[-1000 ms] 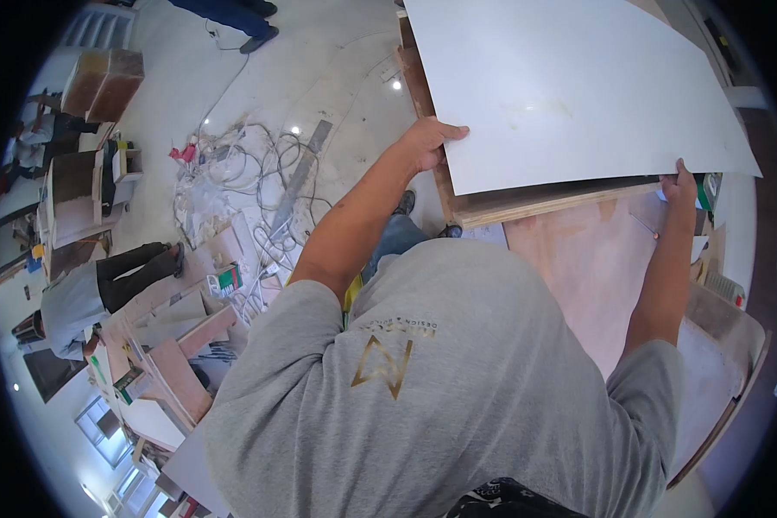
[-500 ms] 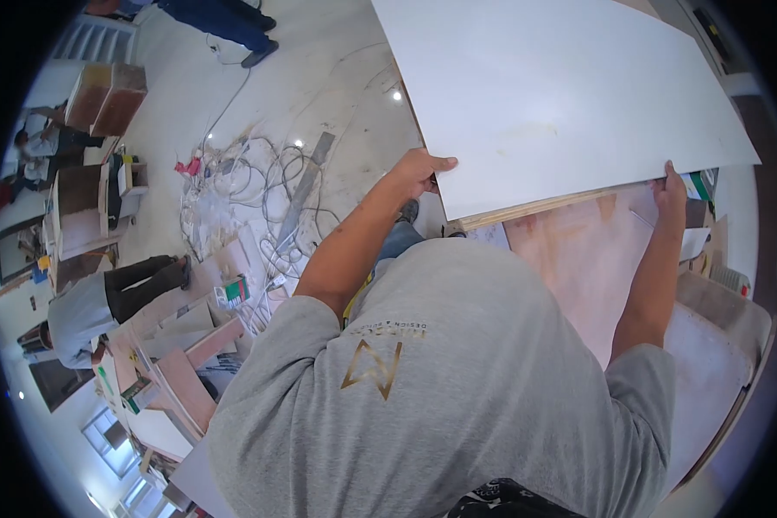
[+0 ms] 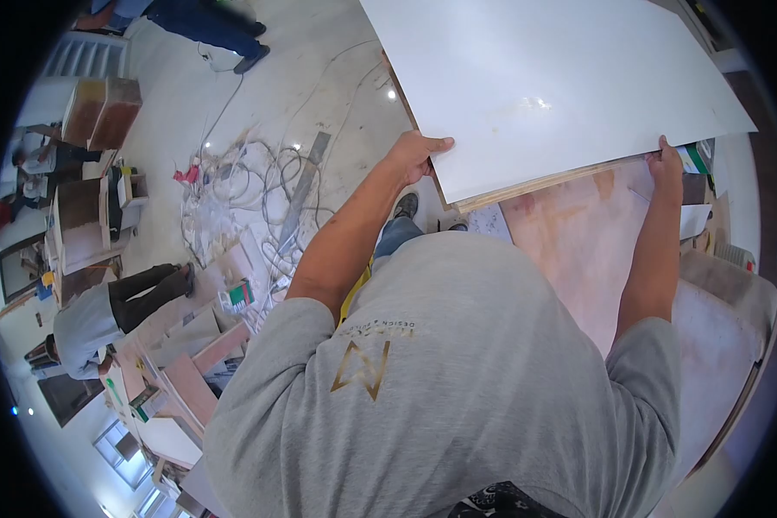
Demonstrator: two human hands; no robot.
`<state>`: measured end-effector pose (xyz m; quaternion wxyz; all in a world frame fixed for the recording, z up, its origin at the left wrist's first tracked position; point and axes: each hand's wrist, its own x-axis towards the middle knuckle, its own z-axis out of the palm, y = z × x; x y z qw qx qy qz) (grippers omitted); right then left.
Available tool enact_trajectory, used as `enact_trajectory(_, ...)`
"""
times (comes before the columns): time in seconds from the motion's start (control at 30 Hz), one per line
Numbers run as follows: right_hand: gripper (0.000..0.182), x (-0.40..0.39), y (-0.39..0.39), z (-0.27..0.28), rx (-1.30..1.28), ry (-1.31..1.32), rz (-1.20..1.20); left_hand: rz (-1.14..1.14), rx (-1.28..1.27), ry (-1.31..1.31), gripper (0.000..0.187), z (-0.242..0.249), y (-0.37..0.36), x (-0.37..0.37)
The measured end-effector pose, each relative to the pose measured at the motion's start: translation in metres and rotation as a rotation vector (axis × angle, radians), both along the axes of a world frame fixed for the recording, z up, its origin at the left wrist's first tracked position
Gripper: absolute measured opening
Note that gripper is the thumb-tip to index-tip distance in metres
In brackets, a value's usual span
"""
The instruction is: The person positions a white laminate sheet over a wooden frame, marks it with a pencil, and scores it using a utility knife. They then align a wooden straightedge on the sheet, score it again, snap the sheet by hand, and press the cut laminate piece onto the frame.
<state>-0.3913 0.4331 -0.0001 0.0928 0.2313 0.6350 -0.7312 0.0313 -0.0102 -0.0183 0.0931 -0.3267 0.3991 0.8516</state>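
Note:
A large white-faced board (image 3: 544, 86) fills the upper part of the view, its layered wooden edge showing along the near side. My left hand (image 3: 419, 154) grips its left edge near the close corner, thumb flat on the white face and fingers curled beneath. At the near edge, farther right, my right hand (image 3: 664, 164) holds the same board, thumb on top and the other fingers mostly hidden under it. Below the board lies a pinkish wooden panel (image 3: 561, 250) with orange-brown stains, partly covered by it.
Tangled cables (image 3: 259, 186) and scraps lie on the floor to the left, with a grey strip (image 3: 306, 181) among them. A person (image 3: 95, 319) bends over wooden pieces at lower left; another person's legs (image 3: 211, 30) stand at the top. A curved-edged panel (image 3: 716, 345) is at right.
The board's near edge and both hands have shifted slightly up in the view, with the grip unchanged. More of my foot and the panel underneath shows. The person at lower left has barely moved.

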Motion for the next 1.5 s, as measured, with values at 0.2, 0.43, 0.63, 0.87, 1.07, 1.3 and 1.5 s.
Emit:
enact_trajectory(0.2, 0.037, 0.009, -0.006, -0.007, -0.02, 0.064, 0.058, -0.013, -0.003, 0.105, 0.051, 0.012, 0.006, 0.0)
enact_trajectory(0.43, 0.032, 0.074, -0.062, 0.019, -0.215, 0.094, 0.08, 0.061, -0.026, 0.17, 0.048, 0.016, 0.009, -0.002)
enact_trajectory(0.63, 0.033, 0.049, -0.064, -0.004, -0.352, 0.077, 0.023, 0.099, 0.147, 0.13, 0.048, 0.011, 0.002, -0.008)
enact_trajectory(0.87, 0.052, 0.101, -0.105, 0.041, -0.049, -0.081, -0.243, 0.312, 0.243, 0.112, 0.033, -0.007, -0.065, -0.045)
enact_trajectory(1.07, 0.047, 0.053, -0.109, -0.017, -0.015, -0.017, -0.319, 0.301, -0.011, 0.204, 0.033, 0.011, -0.104, -0.097)
enact_trajectory(1.3, 0.05, 0.082, -0.161, 0.056, -0.422, -0.025, -0.439, 0.497, -0.506, 0.458, 0.042, 0.108, -0.108, -0.083)
enact_trajectory(1.5, 0.051, 0.068, -0.208, 0.039, -0.429, 0.015, -0.38, 0.579, -0.465, 0.606, 0.042, 0.115, -0.129, -0.059)
